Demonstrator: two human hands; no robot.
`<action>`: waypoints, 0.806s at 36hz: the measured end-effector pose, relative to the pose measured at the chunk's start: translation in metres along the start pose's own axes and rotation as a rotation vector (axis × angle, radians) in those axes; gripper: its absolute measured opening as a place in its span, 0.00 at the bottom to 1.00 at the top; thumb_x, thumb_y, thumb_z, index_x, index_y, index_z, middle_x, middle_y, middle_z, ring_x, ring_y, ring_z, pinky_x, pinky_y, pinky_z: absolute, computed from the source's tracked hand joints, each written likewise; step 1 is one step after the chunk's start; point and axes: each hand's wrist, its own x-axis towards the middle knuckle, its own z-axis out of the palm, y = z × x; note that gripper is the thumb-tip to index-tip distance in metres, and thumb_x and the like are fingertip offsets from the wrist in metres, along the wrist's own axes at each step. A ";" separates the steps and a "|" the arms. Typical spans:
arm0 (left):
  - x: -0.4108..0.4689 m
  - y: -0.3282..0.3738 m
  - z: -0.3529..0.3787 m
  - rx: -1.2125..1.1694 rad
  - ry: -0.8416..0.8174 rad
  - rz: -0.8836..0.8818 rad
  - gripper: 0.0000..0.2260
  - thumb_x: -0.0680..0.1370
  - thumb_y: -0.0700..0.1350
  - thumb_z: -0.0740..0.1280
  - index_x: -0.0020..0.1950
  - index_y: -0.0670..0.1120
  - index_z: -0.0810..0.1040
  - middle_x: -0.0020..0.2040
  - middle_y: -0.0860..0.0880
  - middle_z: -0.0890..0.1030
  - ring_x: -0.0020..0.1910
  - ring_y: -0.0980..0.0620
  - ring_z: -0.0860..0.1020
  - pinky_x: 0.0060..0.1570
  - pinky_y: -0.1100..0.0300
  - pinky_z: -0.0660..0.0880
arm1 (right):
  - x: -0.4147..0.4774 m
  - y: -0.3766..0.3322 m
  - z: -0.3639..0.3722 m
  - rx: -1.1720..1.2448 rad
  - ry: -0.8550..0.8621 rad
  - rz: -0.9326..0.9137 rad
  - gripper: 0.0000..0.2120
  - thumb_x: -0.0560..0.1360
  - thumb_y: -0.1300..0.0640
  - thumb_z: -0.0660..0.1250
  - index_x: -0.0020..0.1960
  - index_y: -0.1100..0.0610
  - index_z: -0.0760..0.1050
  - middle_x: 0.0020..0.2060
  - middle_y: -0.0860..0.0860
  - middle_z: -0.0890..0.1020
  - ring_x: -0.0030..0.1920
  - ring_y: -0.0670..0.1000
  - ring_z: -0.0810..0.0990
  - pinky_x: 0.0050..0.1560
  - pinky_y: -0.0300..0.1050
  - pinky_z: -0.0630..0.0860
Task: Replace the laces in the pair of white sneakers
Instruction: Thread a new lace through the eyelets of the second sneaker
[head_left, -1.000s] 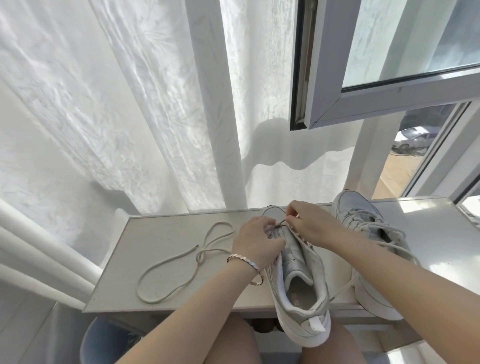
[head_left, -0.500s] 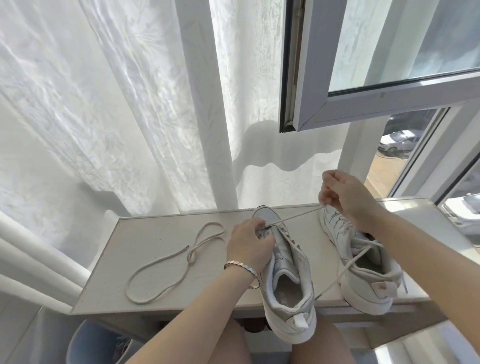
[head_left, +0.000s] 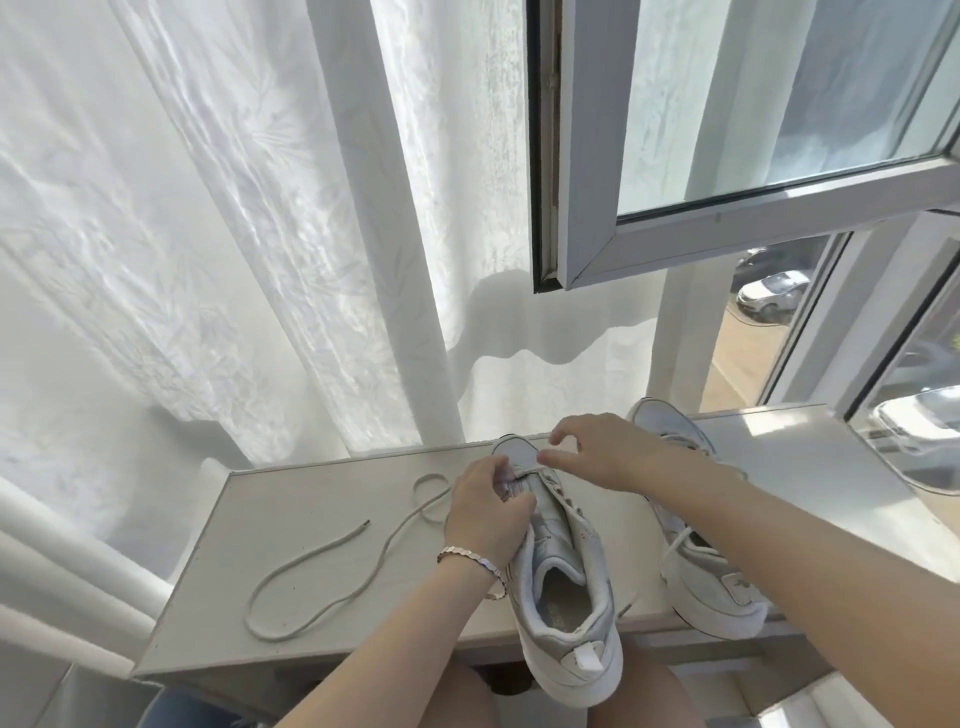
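Toe eyelets first
Left hand (head_left: 485, 525) curls its fingers (head_left: 515, 506) round the sneaker (head_left: 582, 561), steadying it on the desk (head_left: 311, 519); right hand (head_left: 613, 457) hovers at the lace (head_left: 530, 472), fingers (head_left: 571, 427) spread, holding nothing

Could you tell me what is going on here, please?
A person is working on the laces of a white sneaker at a table. The left hand grips it near the front eyelets; the right hand hovers open just above its toe. A loose lace lies on the table, and the second sneaker, laced, stands to the right.
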 end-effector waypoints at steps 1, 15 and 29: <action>0.000 0.000 0.000 0.004 0.003 0.004 0.14 0.70 0.39 0.67 0.53 0.52 0.72 0.46 0.60 0.72 0.56 0.51 0.74 0.59 0.58 0.70 | 0.006 -0.006 0.007 -0.021 -0.033 0.013 0.20 0.77 0.42 0.60 0.62 0.54 0.71 0.55 0.48 0.77 0.57 0.51 0.73 0.51 0.42 0.65; -0.002 0.002 -0.001 0.002 -0.015 0.035 0.18 0.70 0.39 0.67 0.60 0.46 0.74 0.49 0.56 0.74 0.54 0.54 0.74 0.57 0.63 0.70 | 0.007 -0.013 0.008 -0.148 0.041 0.028 0.16 0.81 0.63 0.51 0.34 0.56 0.60 0.35 0.50 0.62 0.40 0.54 0.66 0.32 0.41 0.61; 0.006 0.006 0.000 0.090 -0.016 0.098 0.17 0.70 0.39 0.67 0.59 0.44 0.76 0.51 0.53 0.74 0.56 0.55 0.74 0.57 0.66 0.68 | -0.038 0.000 -0.062 1.253 0.555 -0.149 0.20 0.82 0.54 0.51 0.32 0.56 0.62 0.26 0.49 0.60 0.24 0.44 0.58 0.27 0.33 0.57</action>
